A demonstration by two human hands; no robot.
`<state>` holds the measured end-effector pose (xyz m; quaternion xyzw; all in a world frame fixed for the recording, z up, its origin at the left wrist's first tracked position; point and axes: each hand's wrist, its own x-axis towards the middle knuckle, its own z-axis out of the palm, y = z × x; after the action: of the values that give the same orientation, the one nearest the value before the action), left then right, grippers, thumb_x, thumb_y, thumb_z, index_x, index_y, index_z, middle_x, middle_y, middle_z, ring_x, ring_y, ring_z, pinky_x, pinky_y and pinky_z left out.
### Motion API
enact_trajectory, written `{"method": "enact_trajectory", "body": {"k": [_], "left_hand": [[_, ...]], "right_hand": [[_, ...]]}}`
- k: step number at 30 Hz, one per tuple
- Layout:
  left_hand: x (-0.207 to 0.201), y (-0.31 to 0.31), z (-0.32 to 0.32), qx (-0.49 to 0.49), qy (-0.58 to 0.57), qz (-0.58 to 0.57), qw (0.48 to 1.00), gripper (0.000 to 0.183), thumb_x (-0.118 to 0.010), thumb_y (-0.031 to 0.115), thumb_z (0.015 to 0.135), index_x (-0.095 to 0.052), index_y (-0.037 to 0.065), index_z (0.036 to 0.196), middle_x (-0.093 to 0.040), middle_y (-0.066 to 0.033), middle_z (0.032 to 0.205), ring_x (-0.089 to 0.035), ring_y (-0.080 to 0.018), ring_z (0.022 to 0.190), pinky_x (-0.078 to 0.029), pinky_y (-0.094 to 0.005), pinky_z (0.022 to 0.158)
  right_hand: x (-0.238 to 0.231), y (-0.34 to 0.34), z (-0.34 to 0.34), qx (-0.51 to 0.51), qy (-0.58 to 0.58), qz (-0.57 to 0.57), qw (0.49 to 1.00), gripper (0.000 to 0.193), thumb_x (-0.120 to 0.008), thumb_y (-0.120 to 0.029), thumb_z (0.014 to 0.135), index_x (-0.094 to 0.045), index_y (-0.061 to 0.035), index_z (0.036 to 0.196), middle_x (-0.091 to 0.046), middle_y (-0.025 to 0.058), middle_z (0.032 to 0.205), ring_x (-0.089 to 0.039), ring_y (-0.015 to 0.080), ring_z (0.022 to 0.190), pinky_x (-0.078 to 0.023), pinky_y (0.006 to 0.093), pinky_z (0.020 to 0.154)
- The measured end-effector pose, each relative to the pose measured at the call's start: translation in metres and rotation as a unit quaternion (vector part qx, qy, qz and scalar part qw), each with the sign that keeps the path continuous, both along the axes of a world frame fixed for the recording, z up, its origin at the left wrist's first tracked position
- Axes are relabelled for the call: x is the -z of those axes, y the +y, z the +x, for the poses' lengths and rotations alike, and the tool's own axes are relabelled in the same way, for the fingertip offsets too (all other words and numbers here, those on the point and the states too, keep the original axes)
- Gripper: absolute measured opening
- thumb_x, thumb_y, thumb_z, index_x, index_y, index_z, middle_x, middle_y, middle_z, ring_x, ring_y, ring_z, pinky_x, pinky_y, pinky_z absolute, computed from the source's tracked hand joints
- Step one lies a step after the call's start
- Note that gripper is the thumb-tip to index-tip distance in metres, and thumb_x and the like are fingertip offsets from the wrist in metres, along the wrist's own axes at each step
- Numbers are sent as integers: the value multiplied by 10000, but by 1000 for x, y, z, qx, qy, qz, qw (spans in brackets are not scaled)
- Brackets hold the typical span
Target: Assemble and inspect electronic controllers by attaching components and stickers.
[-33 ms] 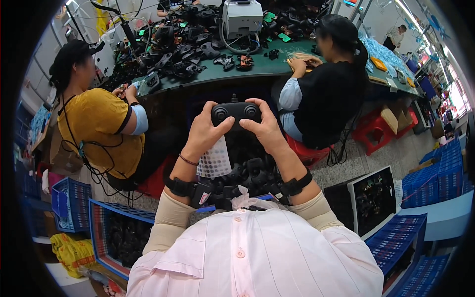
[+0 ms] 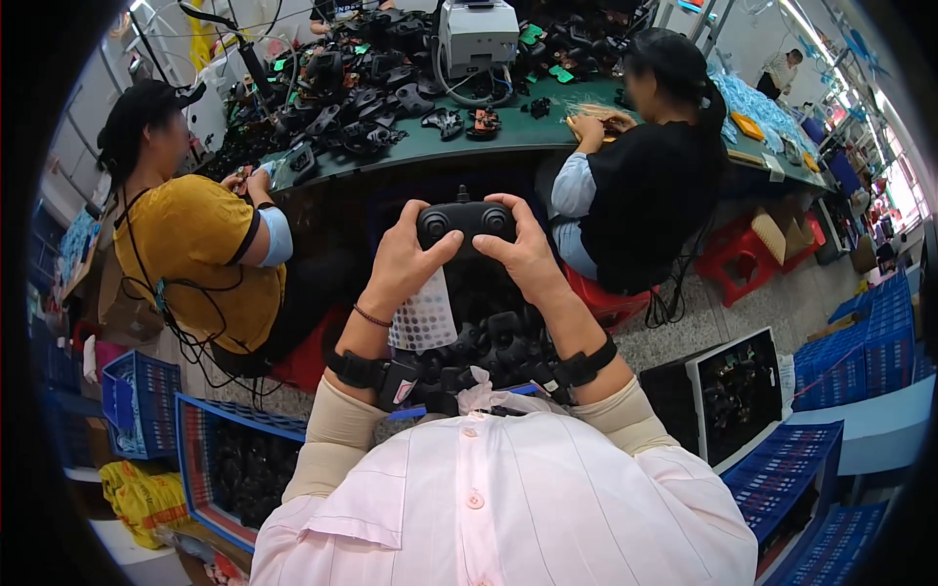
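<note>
A black handheld remote controller (image 2: 466, 217) with two round thumbsticks and a short stub at its top is held level in front of me. My left hand (image 2: 405, 256) is closed around its left end, the thumb lying by the left stick. On the other end my right hand (image 2: 529, 254) has the same grip, its thumb near the right stick. Below the left hand hangs a white sheet (image 2: 424, 314) with rows of round grey dots; what supports it I cannot tell. Beneath the hands lies a heap of black controllers (image 2: 503, 337).
A green workbench (image 2: 528, 130) ahead bears piled black shells and a grey machine (image 2: 479, 39). Two co-workers sit there, one in a yellow shirt (image 2: 195, 244), one in black (image 2: 640, 186). Blue crates (image 2: 142, 405) and a white-edged box (image 2: 699, 410) stand around me, with a red stool (image 2: 733, 259) farther right.
</note>
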<state>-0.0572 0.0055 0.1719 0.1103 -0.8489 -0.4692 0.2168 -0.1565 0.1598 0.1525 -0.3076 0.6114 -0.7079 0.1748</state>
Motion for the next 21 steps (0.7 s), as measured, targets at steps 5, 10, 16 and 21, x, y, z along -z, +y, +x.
{"method": "enact_trajectory", "body": {"k": [5,10,16,21], "left_hand": [[-6,5,-3,-10,27,-1,1000,379,-671,285,787,-516,0,983,-571,-51,703,-566,-110,639,-447,-250,559],[-6,13,-10,-60,32,-11,998,329,-665,278,799,-540,-3,916,-564,-32,652,-548,-95,597,-441,-247,541],[0,1,-6,-9,46,24,999,421,-731,326,763,-530,6,949,-593,-62,696,-586,-113,656,-469,-261,583],[9,-9,4,-48,-8,-36,998,458,-737,382,734,-528,27,936,-620,-152,711,-649,-261,667,-486,-330,590]], "right_hand": [[-6,-2,-2,12,-21,-17,1000,472,-705,-128,727,-497,-26,1139,-555,72,969,-548,152,879,-463,280,786],[0,-8,-3,82,18,6,996,405,-693,-171,759,-527,-20,1097,-575,71,933,-562,156,828,-467,286,763],[-6,-2,-4,42,48,64,996,451,-689,-196,768,-514,-36,1152,-565,94,1011,-545,165,944,-444,285,829],[18,-7,-29,-81,43,129,987,496,-718,-264,756,-514,1,1122,-574,79,946,-552,149,881,-451,270,782]]}}
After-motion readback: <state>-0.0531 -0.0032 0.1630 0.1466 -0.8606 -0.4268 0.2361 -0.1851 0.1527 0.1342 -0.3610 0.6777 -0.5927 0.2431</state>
